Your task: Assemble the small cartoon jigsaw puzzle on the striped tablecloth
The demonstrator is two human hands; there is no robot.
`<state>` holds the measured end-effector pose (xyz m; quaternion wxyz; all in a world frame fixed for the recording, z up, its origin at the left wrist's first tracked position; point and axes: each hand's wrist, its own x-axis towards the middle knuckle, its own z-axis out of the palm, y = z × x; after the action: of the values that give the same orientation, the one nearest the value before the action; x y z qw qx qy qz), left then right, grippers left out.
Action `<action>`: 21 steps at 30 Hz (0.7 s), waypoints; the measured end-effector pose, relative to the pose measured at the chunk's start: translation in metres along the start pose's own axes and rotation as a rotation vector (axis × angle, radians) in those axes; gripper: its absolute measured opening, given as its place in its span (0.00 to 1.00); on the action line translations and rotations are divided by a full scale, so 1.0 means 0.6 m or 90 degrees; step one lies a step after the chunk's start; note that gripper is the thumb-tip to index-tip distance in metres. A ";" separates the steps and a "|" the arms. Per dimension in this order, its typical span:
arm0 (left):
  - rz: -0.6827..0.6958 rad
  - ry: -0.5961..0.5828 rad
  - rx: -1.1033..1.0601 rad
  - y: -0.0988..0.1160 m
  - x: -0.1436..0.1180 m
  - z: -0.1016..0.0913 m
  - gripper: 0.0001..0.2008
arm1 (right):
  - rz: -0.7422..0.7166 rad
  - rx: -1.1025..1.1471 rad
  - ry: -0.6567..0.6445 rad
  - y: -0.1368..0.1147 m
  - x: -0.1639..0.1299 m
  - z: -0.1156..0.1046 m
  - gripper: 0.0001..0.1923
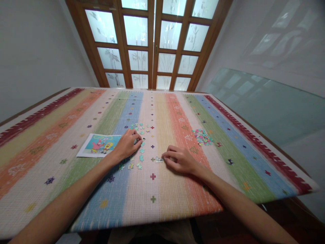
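Note:
My left hand (129, 143) rests over loose turquoise jigsaw pieces (141, 158), its fingers curled and pressed together. A small dark-and-white bit shows by its fingertips; what the fingers hold, if anything, is hidden. My right hand (179, 159) lies to the right with thumb and fingers pinched at the edge of a few pale, apparently joined jigsaw pieces (158, 159) on the cloth. A printed cartoon picture (98, 145) on white paper lies left of my left hand, and my left wrist covers its right edge. More pieces (138, 126) lie just beyond the left hand.
A pile of mixed colourful jigsaw pieces (202, 137) sits to the right, beyond my right hand. A striped tablecloth (152, 189) covers the table, whose near edge is close to my body. Wood-framed glass doors (153, 51) stand behind, with walls on both sides.

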<state>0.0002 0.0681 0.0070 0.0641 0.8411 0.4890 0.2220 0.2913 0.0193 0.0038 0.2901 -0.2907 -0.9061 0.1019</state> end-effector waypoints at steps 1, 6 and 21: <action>-0.003 -0.003 -0.005 0.001 0.000 -0.001 0.10 | 0.001 -0.001 0.002 0.000 0.000 -0.001 0.12; -0.022 0.002 -0.013 0.001 0.000 -0.001 0.08 | -0.004 -0.005 0.011 0.001 0.000 -0.003 0.12; -0.067 0.017 -0.081 0.004 0.010 -0.005 0.03 | 0.015 -0.008 -0.011 0.000 0.000 -0.003 0.12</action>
<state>0.0030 0.0716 0.0123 0.1224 0.8055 0.5184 0.2598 0.2921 0.0192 0.0052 0.2791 -0.3022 -0.9057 0.1021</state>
